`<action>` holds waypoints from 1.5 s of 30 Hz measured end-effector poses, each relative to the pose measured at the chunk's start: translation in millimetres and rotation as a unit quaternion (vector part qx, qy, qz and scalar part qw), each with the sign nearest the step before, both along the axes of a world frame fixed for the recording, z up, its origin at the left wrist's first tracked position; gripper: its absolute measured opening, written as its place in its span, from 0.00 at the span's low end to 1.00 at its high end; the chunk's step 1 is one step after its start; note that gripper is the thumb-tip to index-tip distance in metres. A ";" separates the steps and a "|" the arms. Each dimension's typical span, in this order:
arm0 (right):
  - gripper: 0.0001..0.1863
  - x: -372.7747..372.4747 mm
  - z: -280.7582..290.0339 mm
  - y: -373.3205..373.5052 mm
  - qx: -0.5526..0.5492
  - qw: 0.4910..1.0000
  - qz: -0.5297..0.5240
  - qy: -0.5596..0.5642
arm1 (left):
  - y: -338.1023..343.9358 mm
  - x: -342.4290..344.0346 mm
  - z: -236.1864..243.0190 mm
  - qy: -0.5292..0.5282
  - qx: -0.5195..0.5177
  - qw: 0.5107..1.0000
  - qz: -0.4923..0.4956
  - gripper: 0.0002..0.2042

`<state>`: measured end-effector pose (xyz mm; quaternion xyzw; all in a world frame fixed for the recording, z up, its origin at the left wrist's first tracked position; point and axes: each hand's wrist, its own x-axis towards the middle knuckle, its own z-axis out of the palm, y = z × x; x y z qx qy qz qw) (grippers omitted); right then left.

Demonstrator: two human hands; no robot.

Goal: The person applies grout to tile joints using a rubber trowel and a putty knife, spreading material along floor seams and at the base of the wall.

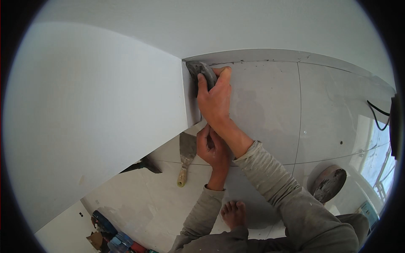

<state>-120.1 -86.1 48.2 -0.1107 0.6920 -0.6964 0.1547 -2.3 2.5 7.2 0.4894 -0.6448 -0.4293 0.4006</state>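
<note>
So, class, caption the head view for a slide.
Right hand holds a dark tool near a wall corner; a scraper lies on tiled floor.

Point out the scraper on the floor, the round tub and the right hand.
Scraper (188,147): head view, blade.
Round tub (338,172): head view, inner wall.
Right hand (214,99): head view, back of hand.

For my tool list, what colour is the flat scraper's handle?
The scraper's handle is yellowish, smeared with dull grey-beige; the head view shows it best.
</note>
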 end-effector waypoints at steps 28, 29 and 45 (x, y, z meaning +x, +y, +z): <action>0.16 -1.2 18.9 2.3 -0.011 0.998 0.060 0.004 | -2.2 3.7 -11.1 0.015 0.002 1.000 0.013 0.08; 0.17 -0.9 16.2 2.2 -0.014 0.998 0.057 0.037 | -2.1 2.9 -12.1 0.031 -0.009 0.999 0.014 0.07; 0.19 6.4 -11.1 2.3 -0.067 0.978 0.008 0.198 | -4.2 1.2 -9.3 0.013 -0.026 0.999 0.021 0.07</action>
